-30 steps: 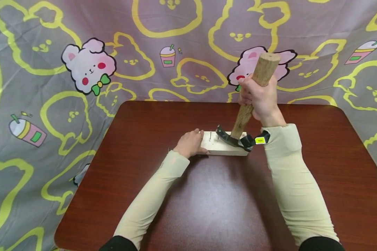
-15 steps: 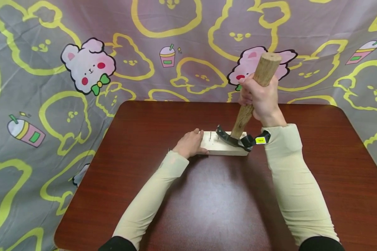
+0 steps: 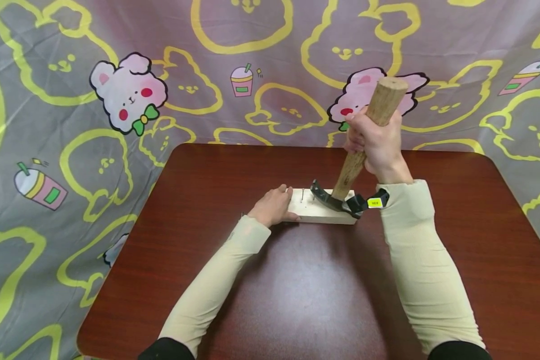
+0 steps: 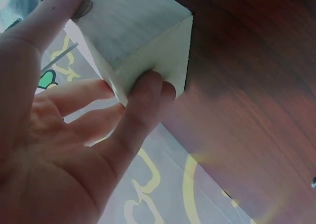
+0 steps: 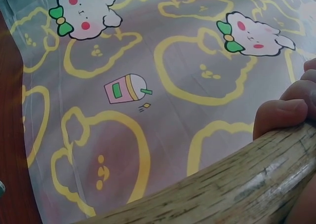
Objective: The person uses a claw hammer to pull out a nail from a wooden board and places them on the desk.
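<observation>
A pale wooden block [image 3: 324,215] lies flat on the table, with thin nails [image 3: 302,195] standing up from its top. At its left end my left hand [image 3: 271,208] grips it; in the left wrist view the thumb lies along one face of the block [image 4: 143,29] and fingertips press its end. My right hand [image 3: 378,144] is wrapped around the wooden handle of a claw hammer [image 3: 350,172], which leans to the right. The dark hammer head is over the right part of the block, claw toward the nails. The right wrist view shows the handle [image 5: 212,192] close up.
The reddish-brown table [image 3: 292,300] has rounded corners and extends around the block on all sides. Patterned cloth [image 3: 270,70] hangs behind it and along both sides. A small shiny metal piece [image 4: 314,182] shows at the right edge of the left wrist view.
</observation>
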Demonstrator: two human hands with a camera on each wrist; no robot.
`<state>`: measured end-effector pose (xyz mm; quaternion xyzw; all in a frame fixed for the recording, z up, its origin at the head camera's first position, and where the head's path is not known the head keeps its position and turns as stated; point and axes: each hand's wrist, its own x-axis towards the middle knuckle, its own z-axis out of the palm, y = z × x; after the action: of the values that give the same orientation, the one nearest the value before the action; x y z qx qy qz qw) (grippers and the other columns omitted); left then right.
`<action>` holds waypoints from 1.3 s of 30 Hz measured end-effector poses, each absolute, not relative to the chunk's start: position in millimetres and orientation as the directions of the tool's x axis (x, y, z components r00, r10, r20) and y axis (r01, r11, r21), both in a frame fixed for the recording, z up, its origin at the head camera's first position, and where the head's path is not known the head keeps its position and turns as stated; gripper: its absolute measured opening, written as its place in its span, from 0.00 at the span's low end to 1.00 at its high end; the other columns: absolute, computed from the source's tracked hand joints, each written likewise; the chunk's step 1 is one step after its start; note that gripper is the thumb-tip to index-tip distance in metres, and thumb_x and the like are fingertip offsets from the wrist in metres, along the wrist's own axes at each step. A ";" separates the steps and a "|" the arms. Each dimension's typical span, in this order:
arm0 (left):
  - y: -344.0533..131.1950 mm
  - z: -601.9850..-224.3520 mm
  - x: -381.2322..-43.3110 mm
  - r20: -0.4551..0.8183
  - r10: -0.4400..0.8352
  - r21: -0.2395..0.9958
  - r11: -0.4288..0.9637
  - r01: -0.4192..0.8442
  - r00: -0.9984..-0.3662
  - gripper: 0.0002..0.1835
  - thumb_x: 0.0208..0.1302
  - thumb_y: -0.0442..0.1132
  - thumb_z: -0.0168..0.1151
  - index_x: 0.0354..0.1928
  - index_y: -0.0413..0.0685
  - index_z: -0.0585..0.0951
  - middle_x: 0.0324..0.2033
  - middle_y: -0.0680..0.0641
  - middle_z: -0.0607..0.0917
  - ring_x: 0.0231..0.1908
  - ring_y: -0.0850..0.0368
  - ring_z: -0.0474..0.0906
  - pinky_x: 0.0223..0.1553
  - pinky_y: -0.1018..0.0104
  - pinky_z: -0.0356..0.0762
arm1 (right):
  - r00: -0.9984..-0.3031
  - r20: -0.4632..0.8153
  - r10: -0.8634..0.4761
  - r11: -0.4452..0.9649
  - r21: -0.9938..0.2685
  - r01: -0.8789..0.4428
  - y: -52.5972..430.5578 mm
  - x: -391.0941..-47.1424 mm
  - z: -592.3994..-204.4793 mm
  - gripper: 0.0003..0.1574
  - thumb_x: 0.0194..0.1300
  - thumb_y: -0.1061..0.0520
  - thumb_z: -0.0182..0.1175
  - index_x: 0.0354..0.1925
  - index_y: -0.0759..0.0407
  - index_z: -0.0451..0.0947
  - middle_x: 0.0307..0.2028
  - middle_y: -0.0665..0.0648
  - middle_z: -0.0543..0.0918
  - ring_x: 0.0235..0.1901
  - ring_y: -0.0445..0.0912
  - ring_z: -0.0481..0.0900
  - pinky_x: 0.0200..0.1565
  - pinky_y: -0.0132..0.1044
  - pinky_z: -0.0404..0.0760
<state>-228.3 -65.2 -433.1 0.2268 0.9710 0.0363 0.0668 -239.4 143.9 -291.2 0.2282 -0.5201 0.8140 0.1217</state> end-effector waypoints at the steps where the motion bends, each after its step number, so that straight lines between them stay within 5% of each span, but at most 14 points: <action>1: -65.0 -433.3 -228.4 -0.114 0.449 0.100 0.893 0.439 -0.886 0.47 0.53 0.61 0.68 0.67 0.37 0.67 0.57 0.39 0.76 0.49 0.43 0.81 0.55 0.56 0.77 | -0.867 0.497 -0.039 -0.429 -0.792 -0.435 144.5 -239.2 -291.2 0.16 0.58 0.70 0.54 0.16 0.63 0.68 0.07 0.51 0.61 0.08 0.44 0.53 0.11 0.34 0.55; 14: -68.9 -430.7 -229.0 -0.138 0.431 0.073 0.902 0.425 -0.892 0.46 0.54 0.60 0.68 0.67 0.36 0.67 0.57 0.38 0.75 0.51 0.43 0.80 0.57 0.56 0.75 | -0.832 0.554 -0.014 -0.595 -0.674 -0.439 175.9 -234.5 -294.0 0.18 0.57 0.72 0.51 0.13 0.67 0.60 0.05 0.54 0.56 0.07 0.45 0.50 0.11 0.37 0.47; 26: -65.3 -430.2 -229.4 -0.103 0.479 0.068 0.878 0.475 -0.872 0.45 0.54 0.60 0.69 0.65 0.34 0.68 0.52 0.38 0.77 0.45 0.44 0.82 0.52 0.57 0.79 | -0.818 0.576 -0.020 -0.576 -0.675 -0.461 193.3 -232.8 -294.2 0.27 0.59 0.71 0.48 0.09 0.63 0.51 0.05 0.52 0.55 0.06 0.45 0.49 0.11 0.36 0.46; 39: -64.3 -431.1 -228.6 -0.118 0.459 0.072 0.888 0.453 -0.881 0.45 0.54 0.60 0.68 0.65 0.35 0.68 0.53 0.39 0.77 0.46 0.44 0.81 0.54 0.57 0.78 | -0.817 0.576 -0.026 -0.583 -0.673 -0.455 191.5 -230.0 -294.6 0.26 0.59 0.71 0.49 0.09 0.63 0.52 0.05 0.52 0.54 0.06 0.45 0.49 0.11 0.36 0.47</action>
<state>-228.6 -64.3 -431.1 0.2353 0.9695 0.0210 0.0658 -230.0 191.5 -294.6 0.2743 -0.4388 0.8463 0.1268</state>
